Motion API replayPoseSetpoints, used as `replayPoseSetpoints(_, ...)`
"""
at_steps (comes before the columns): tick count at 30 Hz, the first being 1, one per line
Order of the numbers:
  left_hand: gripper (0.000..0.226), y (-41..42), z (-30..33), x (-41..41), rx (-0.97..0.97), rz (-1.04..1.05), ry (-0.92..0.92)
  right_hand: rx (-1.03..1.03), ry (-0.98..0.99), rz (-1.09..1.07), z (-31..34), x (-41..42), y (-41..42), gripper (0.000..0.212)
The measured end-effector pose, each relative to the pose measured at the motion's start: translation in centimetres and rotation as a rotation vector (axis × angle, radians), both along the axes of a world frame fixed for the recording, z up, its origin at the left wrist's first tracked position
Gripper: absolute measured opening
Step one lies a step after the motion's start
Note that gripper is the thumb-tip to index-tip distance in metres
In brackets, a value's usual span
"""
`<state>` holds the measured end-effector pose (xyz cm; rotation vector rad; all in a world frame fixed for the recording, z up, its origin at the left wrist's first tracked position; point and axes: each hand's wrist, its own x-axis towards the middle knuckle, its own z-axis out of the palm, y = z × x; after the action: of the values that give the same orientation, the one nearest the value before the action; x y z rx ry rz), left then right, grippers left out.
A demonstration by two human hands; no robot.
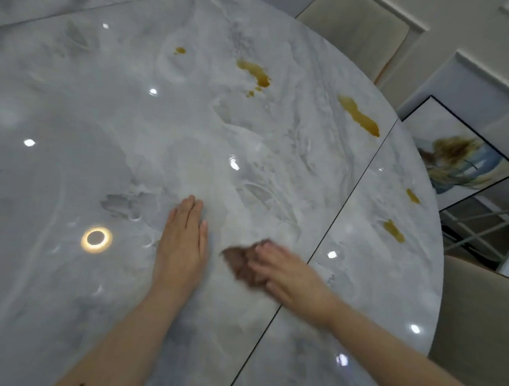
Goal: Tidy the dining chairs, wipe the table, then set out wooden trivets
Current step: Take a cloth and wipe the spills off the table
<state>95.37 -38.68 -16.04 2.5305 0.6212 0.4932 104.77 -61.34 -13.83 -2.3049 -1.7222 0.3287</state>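
You were wiping the marble table [107,128], its far side streaked with amber spills [358,115], none yet reached. Two beige chairs [478,329] sat tucked at the rim. Your left hand [183,248] lay flat, fingers straight, braced on the top. Your right hand [283,273] pressed a brown cloth [239,267] (blurred, so I could not tell how it was held). One small cloth risked smearing the spills on that glossy surface rather than lifting them.

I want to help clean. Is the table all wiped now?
No, several yellow-brown spills still lie on the glossy grey marble table, beyond the right hand pressing a brown cloth.
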Motion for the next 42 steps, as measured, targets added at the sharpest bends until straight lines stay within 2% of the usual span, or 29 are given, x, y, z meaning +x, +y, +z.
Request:
replayPoseSetpoints(2,0.052,0.1,-0.2,0.2,0.012,-0.009,0.023,0.002,-0.05,-0.209,0.1,4.3,0.6,0.054)
replayPoseSetpoints(4,0.053,0.0,-0.4,0.2,0.033,-0.022,0.037,0.052,-0.097,-0.418,-0.3,7.1,3.1,0.05)
replayPoseSetpoints(7,0.054,0.0,-0.7,0.2,0.023,-0.033,0.01,0.08,-0.107,-0.561,-1.3,6.7,8.6,0.056)
replayPoseSetpoints(10,0.053,0.4,-0.5,0.1,-0.135,-0.043,-0.069,0.161,-0.099,-0.428,-1.8,2.1,9.6,0.046)
replayPoseSetpoints(12,0.049,0.6,0.3,-0.5,-0.254,-0.071,-0.109,0.081,-0.052,-0.252,-1.4,-2.6,6.0,0.045)
replayPoseSetpoints(14,0.045,0.7,1.0,-1.5,-0.246,-0.131,-0.109,0.012,-0.048,-0.131,-0.7,-4.7,1.3,0.046)
replayPoseSetpoints(15,0.045,0.6,1.2,-2.5,-0.2,-0.166,-0.098,0.008,-0.074,-0.159,-0.5,-4.5,-0.8,0.048)
replayPoseSetpoints(19,0.048,-0.7,0.9,-7.4,-0.02,-0.251,-0.011,0.03,-0.136,-0.711,-0.8,-1.7,-2.2,0.046)
replayPoseSetpoints(21,0.049,-1.8,0.7,-10.4,0.057,-0.252,0.049,0.067,-0.133,-0.834,-1.4,-3.1,0.4,0.043)
replayPoseSetpoints(23,0.05,-2.5,0.4,-13.1,0.13,-0.241,0.111,0.108,-0.148,-0.751,-1.9,-6.8,2.6,0.043)
replayPoseSetpoints(25,0.052,-3.1,0.2,-15.5,0.193,-0.225,0.156,0.13,-0.128,-0.551,-2.0,-12.8,2.2,0.044)
replayPoseSetpoints(28,0.054,-3.6,0.3,-18.4,0.231,-0.217,0.192,0.006,-0.06,-0.297,-0.9,-21.1,-2.9,0.044)
replayPoseSetpoints(30,0.055,-4.2,0.1,-20.1,0.242,-0.247,0.203,-0.044,-0.075,-0.32,-0.3,-21.9,-7.0,0.047)
replayPoseSetpoints(32,0.053,-4.7,0.0,-21.1,0.218,-0.269,0.198,-0.055,-0.101,-0.5,0.1,-19.4,-8.5,0.055)
replayPoseSetpoints(35,0.052,-5.1,-0.3,-22.0,0.179,-0.288,0.175,-0.002,-0.145,-0.83,-0.6,-16.3,-6.0,0.054)
replayPoseSetpoints(37,0.051,-5.0,-0.3,-22.2,0.164,-0.302,0.159,0.028,-0.157,-0.908,-1.4,-17.2,-2.8,0.052)
replayPoseSetpoints(40,0.051,-4.7,-0.3,-22.2,0.15,-0.323,0.151,0.11,-0.153,-0.665,-1.8,-23.3,-0.5,0.044)
replayPoseSetpoints(42,0.054,-4.7,-0.2,-22.2,0.132,-0.32,0.16,0.06,-0.082,-0.458,-1.3,-29.0,-1.8,0.043)
